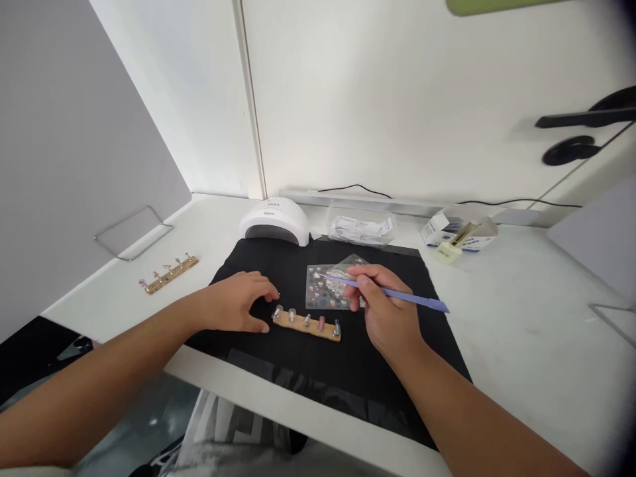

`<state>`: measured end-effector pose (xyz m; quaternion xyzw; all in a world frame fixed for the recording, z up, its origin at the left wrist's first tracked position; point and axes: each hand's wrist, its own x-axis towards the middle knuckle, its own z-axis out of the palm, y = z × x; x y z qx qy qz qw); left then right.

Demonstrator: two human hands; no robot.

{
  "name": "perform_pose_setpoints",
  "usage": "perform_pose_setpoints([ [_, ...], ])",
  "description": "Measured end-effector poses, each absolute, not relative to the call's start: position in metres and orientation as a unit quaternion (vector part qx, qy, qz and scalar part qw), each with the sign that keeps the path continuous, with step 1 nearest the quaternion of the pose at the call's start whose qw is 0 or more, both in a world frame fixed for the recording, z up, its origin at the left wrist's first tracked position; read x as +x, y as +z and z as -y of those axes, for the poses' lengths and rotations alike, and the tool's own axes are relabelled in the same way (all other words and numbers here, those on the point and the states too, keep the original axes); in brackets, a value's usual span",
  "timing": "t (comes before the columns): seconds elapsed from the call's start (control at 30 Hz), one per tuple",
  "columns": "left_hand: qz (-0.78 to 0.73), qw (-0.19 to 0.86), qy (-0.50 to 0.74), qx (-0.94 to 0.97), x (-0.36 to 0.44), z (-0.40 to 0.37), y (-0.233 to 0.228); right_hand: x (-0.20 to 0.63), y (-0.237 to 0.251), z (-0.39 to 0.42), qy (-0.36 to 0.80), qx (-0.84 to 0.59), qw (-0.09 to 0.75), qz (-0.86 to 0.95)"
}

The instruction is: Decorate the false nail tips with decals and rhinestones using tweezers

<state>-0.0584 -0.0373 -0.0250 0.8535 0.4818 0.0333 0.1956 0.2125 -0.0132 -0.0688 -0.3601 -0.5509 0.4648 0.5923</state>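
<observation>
Head view: right hand (385, 318) fingers clamped on blue stick (392, 293); left hand (238, 301) fingers loosely apart beside tan nail strip (307, 324).

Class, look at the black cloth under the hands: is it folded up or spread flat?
Spread flat: the black cloth lies open over the white table, its near edge overhanging.

Your inventory by colour: black mat (318, 371); tan wooden strip (307, 325); blue-violet stick (397, 295); clear sheet (330, 287) speckled with multicoloured dots; white lamp (275, 222); second, brass-coloured strip (170, 274); white table (521, 331).
</observation>
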Motion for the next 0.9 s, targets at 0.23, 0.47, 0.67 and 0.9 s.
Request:
perform_pose_setpoints([
  [0.23, -0.393, 0.249, -0.032, 0.884, -0.039, 0.006, -0.028, 0.221, -0.076, 0.017, 0.473, -0.379, 0.56, 0.565],
  [0.47, -0.359, 0.259, -0.004, 0.896, -0.046, 0.003, -0.042, 0.22, -0.075, 0.024, 0.473, -0.384, 0.548, 0.573],
  [0.67, -0.335, 0.253, 0.021, 0.907, -0.051, 0.006, -0.048, 0.217, -0.072, 0.022, 0.46, -0.376, 0.573, 0.564],
  [0.9, -0.295, 0.29, 0.067, 0.908, -0.057, 0.006, -0.044, 0.216, -0.072, 0.021, 0.444, -0.35, 0.581, 0.585],
])
